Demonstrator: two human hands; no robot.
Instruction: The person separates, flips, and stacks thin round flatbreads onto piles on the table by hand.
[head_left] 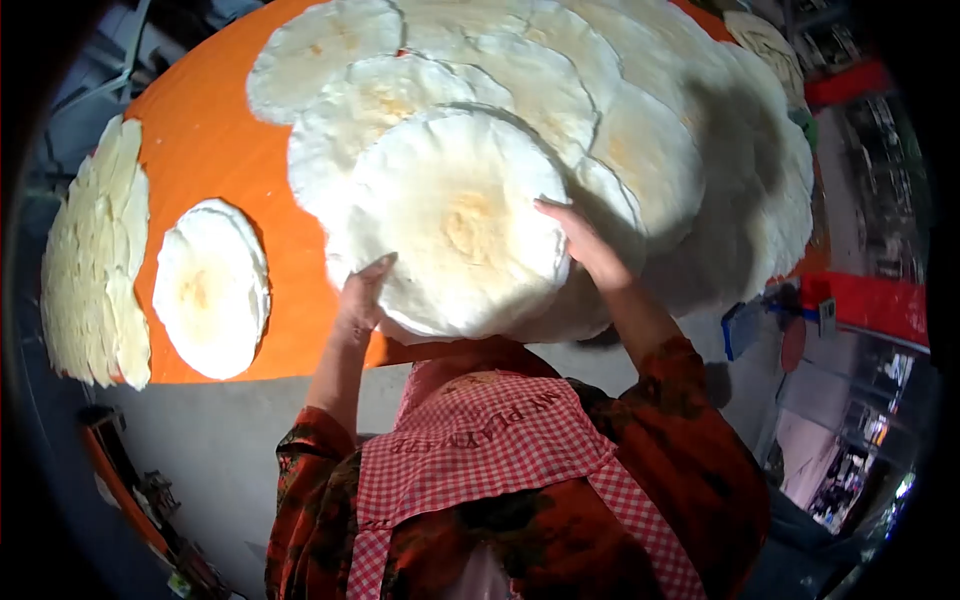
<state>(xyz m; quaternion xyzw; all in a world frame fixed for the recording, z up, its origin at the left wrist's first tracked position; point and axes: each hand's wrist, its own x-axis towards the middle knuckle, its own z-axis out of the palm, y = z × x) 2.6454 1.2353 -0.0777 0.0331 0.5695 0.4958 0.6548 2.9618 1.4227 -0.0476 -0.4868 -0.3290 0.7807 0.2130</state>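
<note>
A large round white flatbread [465, 225] with a browned centre is held between my two hands, near the front edge of the orange table. My left hand [368, 292] grips its lower left rim, the thumb on top and the other fingers hidden. At its right rim my right hand [585, 242] closes on it, thumb on top, fingers out of sight beneath. Behind and beside it lie several overlapping flatbreads [640, 150], some in shadow. What the held bread touches underneath is hidden.
On the orange cloth [200, 120] at left lies a separate flatbread stack [210, 290]. Thin overlapping pale pieces [95, 260] line the far left edge. Grey floor [220, 450] shows below the table. A blue object [740, 330] and red panels [870, 305] are at the right.
</note>
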